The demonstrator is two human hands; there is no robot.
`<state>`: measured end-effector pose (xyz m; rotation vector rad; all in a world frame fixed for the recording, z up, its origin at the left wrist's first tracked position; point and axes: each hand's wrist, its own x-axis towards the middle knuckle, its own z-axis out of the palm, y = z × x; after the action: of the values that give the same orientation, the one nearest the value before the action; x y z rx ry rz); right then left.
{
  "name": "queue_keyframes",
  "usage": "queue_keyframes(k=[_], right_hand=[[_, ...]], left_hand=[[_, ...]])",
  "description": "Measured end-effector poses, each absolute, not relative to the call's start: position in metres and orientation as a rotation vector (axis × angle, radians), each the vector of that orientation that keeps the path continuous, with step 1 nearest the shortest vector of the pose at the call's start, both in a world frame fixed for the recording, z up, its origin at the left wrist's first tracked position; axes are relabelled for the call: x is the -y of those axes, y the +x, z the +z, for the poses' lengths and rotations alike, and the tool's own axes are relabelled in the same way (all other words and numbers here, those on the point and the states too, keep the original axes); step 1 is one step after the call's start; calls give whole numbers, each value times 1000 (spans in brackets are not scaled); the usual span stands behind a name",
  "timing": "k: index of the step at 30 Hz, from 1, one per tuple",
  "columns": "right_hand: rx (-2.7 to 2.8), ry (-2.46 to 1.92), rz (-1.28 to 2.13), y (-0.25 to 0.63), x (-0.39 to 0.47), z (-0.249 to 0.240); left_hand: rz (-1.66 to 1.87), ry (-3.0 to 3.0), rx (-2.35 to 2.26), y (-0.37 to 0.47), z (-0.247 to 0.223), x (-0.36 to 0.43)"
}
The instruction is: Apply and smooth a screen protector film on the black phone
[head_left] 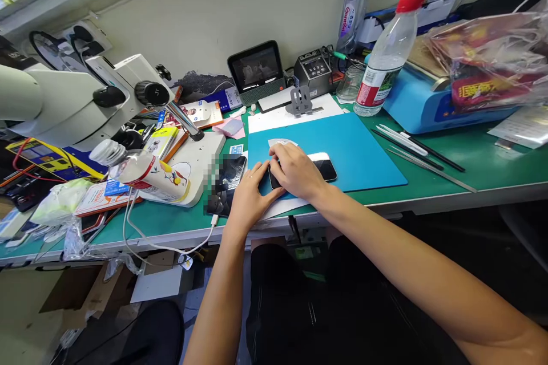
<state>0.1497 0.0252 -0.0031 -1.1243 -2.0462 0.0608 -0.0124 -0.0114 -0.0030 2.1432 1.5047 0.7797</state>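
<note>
A smartphone (327, 170) with a black face lies flat on the blue mat (363, 154), its middle covered by my hands. My left hand (253, 197) holds the left end of the phone, thumb along the near edge and fingers at the far side. My right hand (297, 170) is over the phone with fingers curled and pinched close to the left fingertips; what is between them, if anything, is hidden. A white piece (280, 141) shows just beyond the right knuckles. Left of my left hand lies another dark phone (233, 174), partly blurred out.
A microscope (149, 93) and a tilted plastic bottle (148, 174) stand at left. A white cable (201, 246) hangs over the table edge. Tweezers (432, 168) and thin tools lie right of the mat. A red-capped bottle (381, 68) and a small screen (259, 71) are behind.
</note>
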Motion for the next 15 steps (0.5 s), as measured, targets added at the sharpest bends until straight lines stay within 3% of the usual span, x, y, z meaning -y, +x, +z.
queue_keyframes(k=[15], right_hand=[[2061, -1116, 6, 151, -21, 5]], left_hand=[[901, 2204, -1406, -14, -9, 12]])
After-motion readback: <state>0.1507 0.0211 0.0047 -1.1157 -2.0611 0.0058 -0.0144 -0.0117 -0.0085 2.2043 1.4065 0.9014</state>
